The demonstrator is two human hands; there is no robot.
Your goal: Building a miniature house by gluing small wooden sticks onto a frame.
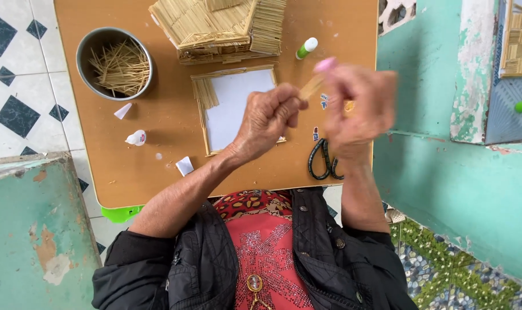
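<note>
My left hand (pixel 268 116) is closed around a small bundle of thin sticks (pixel 311 87) that pokes out toward the right. My right hand (pixel 357 103) is blurred beside it and pinches something with a pink tip (pixel 326 64); what it is cannot be told. Both hands hover over a white square sheet (pixel 238 103) framed with sticks, with a patch of sticks glued along its left side. Behind it stands a model house made of sticks (pixel 220 26).
A metal bowl of loose sticks (pixel 116 62) sits at the table's back left. A glue bottle with green body and white cap (pixel 307 48) lies near the house. Black-handled scissors (pixel 323 161) lie by my right wrist. Small white caps and scraps (pixel 136 138) dot the brown tabletop (pixel 134 172).
</note>
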